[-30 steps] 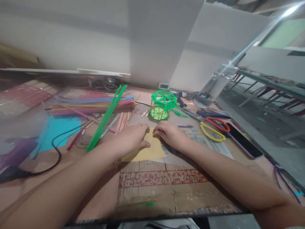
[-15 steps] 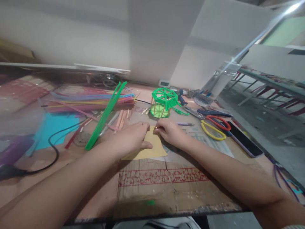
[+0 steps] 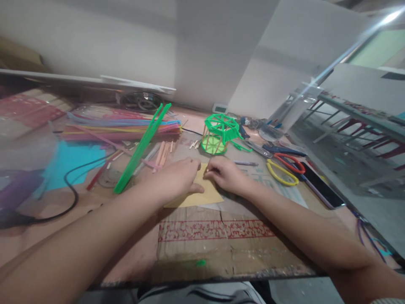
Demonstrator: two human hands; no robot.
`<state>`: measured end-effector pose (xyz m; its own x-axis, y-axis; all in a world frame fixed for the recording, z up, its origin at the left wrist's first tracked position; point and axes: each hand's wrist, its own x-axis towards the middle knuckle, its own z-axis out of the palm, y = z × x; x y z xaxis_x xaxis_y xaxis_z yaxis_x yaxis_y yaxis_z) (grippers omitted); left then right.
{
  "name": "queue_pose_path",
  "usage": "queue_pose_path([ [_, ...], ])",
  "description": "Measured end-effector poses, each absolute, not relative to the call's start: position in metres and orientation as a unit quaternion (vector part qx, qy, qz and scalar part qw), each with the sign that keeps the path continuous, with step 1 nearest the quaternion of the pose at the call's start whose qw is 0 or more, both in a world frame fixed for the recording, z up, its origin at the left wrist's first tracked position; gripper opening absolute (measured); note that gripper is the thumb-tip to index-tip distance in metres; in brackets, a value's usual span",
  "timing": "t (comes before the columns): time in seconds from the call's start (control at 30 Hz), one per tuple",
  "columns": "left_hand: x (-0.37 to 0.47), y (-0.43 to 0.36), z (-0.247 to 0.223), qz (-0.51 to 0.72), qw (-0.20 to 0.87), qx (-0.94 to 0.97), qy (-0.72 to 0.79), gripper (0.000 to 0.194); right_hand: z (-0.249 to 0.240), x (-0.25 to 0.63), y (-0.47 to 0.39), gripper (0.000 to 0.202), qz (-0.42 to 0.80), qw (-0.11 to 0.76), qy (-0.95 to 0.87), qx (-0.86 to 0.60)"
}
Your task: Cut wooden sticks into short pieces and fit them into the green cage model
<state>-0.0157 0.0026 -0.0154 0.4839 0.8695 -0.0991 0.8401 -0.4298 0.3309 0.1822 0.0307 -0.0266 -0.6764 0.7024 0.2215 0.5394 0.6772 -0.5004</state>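
One yellow paper sheet, lying flat. Over the sheet's left part, one left hand, thumb and fingers apart; at its right side, one right hand, fingers curled, grip impossible to tell. Beyond the sheet, one green openwork frame; well right, one smartphone.

pale wall, grey floor, long table (red stools beneath), bright light at upper right

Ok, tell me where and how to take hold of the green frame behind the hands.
Probably by the light-green base, gripping its rim, coming low from the near side. The base looks flat and solid, while the posts up to the green top look thin and could bend. Short sticks lie on its left, a green strip on its right.
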Motion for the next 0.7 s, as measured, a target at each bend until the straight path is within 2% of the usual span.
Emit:
queue_pose_path([
  [0.2, -0.0156, 0.0032, -0.0172, 0.042, 0.164, 0.850, 0.498, 0.046, -0.0293, 0.1818, 0.0307, 0.015, 0.169, 0.219, -0.889, -0.366],
  [0.3, -0.0147, 0.0031, -0.0164, 0.039, 0.168, 0.849, 0.499, 0.044, -0.0287, 0.1817, 0.0301, 0.014, 0.211, 0.198, -0.897, -0.335],
  [0.43, -0.0145, 0.0028, -0.0150, 0.042, 0.172, 0.848, 0.500, 0.045, -0.0272, 0.1818, 0.0287, 0.016, 0.187, 0.218, -0.885, -0.367],
  [0.53, -0.0154, 0.0027, -0.0160, 0.045, 0.176, 0.849, 0.497, 0.043, -0.0271, 0.1821, 0.0280, 0.013, 0.216, 0.197, -0.898, -0.330],
  [0.7, -0.0165, 0.0025, -0.0179, 0.051, 0.170, 0.849, 0.498, 0.044, -0.0287, 0.1833, 0.0294, 0.015, 0.181, 0.217, -0.889, -0.361],
])
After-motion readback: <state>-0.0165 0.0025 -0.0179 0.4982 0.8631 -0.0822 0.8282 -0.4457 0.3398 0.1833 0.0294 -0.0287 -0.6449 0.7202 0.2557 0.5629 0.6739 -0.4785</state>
